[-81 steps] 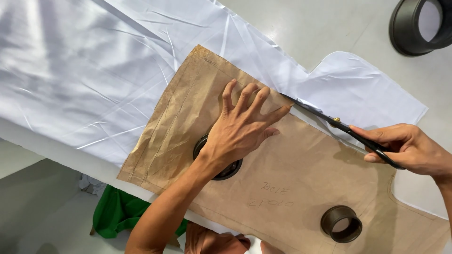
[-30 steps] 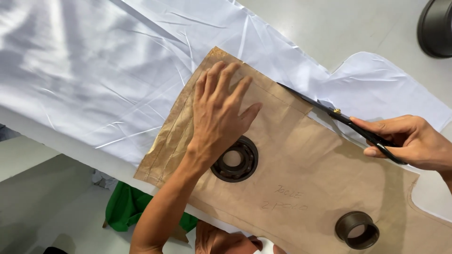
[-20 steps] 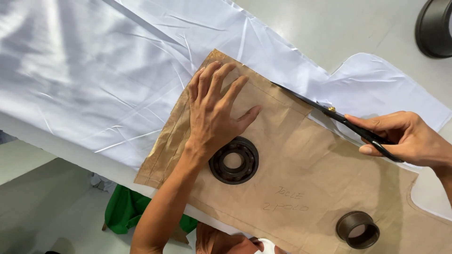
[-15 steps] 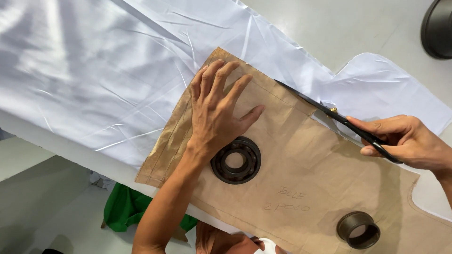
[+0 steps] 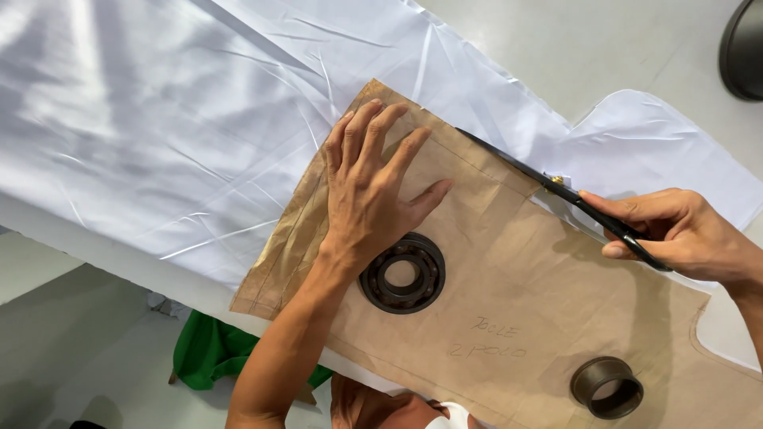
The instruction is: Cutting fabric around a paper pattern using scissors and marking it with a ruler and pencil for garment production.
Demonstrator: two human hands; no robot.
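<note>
Left hand (image 5: 369, 191) flat on paper pattern (image 5: 509, 278) — scissors (image 5: 556, 187) in right hand (image 5: 683, 234)

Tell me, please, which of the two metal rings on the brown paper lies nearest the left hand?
The flat bearing ring, right beside the left hand; the taller ring sits far off.

A pale, smooth worktable (image 5: 636, 48) is showing bare at the upper right of the frame. A wrinkled sheet of shiny white fabric (image 5: 175, 135) is lying directly on it, spreading from the upper left across toward the right edge.
</note>
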